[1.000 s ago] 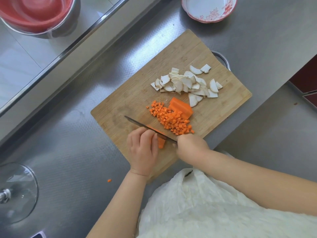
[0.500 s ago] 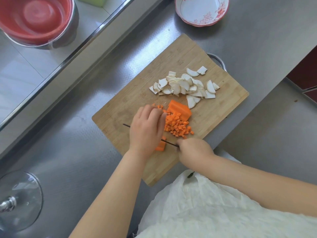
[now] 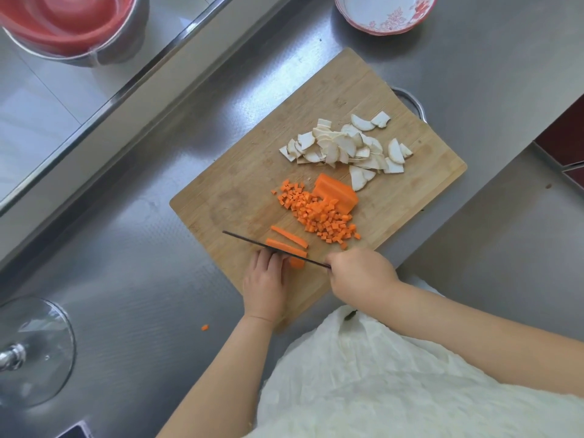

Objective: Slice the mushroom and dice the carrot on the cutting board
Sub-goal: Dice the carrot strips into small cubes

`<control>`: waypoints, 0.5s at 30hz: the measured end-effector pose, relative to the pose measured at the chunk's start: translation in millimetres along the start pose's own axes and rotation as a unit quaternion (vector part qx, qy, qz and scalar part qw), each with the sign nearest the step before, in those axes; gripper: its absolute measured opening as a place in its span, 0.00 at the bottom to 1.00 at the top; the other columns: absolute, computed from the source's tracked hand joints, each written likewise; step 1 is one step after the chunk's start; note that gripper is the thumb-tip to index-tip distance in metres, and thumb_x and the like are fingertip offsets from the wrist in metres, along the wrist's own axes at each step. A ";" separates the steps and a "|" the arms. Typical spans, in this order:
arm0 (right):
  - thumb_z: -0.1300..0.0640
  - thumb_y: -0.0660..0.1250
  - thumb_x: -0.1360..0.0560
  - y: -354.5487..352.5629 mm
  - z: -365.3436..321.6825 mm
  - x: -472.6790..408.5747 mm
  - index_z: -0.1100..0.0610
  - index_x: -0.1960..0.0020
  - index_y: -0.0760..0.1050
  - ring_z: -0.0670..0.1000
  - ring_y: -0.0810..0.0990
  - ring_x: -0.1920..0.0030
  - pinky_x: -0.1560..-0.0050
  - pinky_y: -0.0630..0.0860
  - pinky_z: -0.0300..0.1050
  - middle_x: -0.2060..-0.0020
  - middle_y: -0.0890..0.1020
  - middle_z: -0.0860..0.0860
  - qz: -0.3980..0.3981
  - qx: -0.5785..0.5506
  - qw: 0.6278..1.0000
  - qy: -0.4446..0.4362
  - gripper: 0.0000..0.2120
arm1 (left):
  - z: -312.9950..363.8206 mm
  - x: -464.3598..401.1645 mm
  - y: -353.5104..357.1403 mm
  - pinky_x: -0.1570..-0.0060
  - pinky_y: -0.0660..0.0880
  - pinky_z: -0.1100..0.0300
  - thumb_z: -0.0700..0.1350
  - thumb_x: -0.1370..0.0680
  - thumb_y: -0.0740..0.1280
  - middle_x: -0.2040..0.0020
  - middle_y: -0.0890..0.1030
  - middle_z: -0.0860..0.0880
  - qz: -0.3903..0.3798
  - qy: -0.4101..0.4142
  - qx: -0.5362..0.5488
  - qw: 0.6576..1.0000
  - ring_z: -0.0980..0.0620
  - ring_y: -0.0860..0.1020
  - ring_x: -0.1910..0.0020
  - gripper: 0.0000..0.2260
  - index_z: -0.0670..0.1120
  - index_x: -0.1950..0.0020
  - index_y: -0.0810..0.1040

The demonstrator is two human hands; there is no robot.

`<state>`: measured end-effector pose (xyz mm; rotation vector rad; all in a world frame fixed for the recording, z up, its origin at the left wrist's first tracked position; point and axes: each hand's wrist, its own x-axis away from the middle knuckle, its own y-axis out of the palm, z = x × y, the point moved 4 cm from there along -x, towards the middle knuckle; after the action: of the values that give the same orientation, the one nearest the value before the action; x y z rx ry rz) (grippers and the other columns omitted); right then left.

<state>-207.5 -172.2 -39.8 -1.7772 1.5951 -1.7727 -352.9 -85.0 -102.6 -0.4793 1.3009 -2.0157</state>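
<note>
A steel desk carries a wooden cutting board, with mushroom slices heaped at the board's 1 o'clock. Below them, mid-board, a carrot chunk touches a pile of carrot dice. At 6 o'clock the right hand grips a knife lying across carrot strips, while the left hand, fingers curled, holds a carrot piece against the blade.

The steel desk carries a wooden cutting board set at a slant. A patterned bowl sits beyond it, a glass lid lies near the left edge, and one stray carrot bit rests on the bare metal.
</note>
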 end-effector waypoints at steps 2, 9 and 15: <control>0.57 0.58 0.21 0.0 -0.6 -2.0 0.52 0.45 0.77 0.57 0.80 0.57 0.68 0.65 0.42 0.56 0.81 0.53 -0.002 0.015 1.000 0.002 0.10 | -1.9 2.1 2.2 0.60 0.73 0.51 0.44 0.21 0.62 0.57 0.79 0.44 0.002 -0.003 -0.001 1.000 0.44 0.73 0.56 0.10 0.40 0.56 0.80; 0.57 0.58 0.20 1.0 -3.8 -3.3 0.54 0.45 0.75 0.56 0.79 0.56 0.67 0.64 0.43 0.55 0.80 0.53 -0.027 0.038 0.999 0.016 0.09 | -1.5 -0.7 3.4 0.61 0.71 0.54 0.44 0.22 0.63 0.59 0.78 0.44 0.018 0.001 0.008 1.000 0.45 0.72 0.59 0.10 0.40 0.58 0.79; 0.64 0.57 0.22 -2.9 -9.8 -3.9 0.57 0.45 0.74 0.57 0.78 0.51 0.62 0.68 0.44 0.51 0.79 0.55 -0.078 0.041 0.994 0.057 0.10 | -4.8 0.3 5.4 0.62 0.72 0.54 0.44 0.22 0.63 0.59 0.79 0.44 0.016 -0.007 0.012 1.000 0.45 0.73 0.58 0.10 0.40 0.57 0.79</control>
<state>-212.6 -162.9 -37.3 -1.8388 1.4333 -2.0130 -354.3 -83.6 -109.6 -0.4572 1.2667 -1.9975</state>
